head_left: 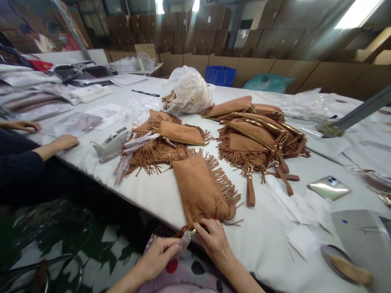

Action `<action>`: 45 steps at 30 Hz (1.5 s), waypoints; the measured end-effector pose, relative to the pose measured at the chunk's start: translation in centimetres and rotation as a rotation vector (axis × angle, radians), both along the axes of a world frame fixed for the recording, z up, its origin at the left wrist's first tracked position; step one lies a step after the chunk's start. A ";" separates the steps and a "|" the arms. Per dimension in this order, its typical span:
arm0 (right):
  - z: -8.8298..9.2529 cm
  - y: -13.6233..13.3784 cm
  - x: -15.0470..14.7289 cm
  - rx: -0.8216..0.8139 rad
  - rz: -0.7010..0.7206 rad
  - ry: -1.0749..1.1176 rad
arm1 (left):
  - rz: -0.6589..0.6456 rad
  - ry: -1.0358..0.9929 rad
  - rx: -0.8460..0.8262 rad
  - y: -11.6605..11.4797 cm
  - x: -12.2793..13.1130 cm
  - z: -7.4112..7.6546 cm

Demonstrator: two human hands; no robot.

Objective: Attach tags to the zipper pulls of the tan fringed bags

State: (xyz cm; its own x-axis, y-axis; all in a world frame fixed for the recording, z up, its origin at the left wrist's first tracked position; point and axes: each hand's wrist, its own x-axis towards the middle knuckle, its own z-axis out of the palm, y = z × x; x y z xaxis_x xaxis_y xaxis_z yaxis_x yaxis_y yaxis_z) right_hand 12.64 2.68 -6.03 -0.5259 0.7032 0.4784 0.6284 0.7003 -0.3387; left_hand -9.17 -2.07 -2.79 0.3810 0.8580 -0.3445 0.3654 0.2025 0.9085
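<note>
A tan fringed bag [195, 187] lies in front of me, its lower end at the table's edge. My left hand [160, 254] is closed on a wrist strap [184, 241] with a clear plastic wrapping. At the bag's near corner, the fingers of my right hand [215, 242] pinch around a small metal clasp [192, 232], partly hidden by them. Beyond it, fringed bags with wrapped straps [142, 141] lie piled to the left. Another pile of gold-zipped bags [253, 136], with bare brown straps hanging from it, is to the right.
A tape dispenser [111, 140] stands on the left, near another person's hand [66, 141]. A stuffed plastic bag [191, 91] sits behind the piles. On the right are a phone [330, 187], white papers [301, 240], a roll of tape [331, 264] and a metal post [363, 108].
</note>
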 end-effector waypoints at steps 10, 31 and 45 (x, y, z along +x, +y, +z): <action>1.3 -0.3 0.8 -0.234 0.076 -0.017 | -0.080 0.227 0.144 1.0 0.4 -1.4; 1.0 -0.8 0.5 -0.624 -0.045 0.441 | 0.250 -0.076 -0.267 1.4 3.0 -2.1; 0.4 -2.4 -0.8 -0.589 -0.131 0.473 | 0.202 0.112 0.041 1.4 5.2 -2.2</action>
State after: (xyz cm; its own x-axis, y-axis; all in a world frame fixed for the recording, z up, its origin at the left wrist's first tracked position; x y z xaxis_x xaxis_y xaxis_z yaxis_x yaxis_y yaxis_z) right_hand 11.89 0.26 -5.68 -0.2534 0.9542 0.1590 0.3893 0.2510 -0.8862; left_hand -4.01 -0.71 -4.96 0.1616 0.9270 -0.3384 0.4207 0.2454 0.8734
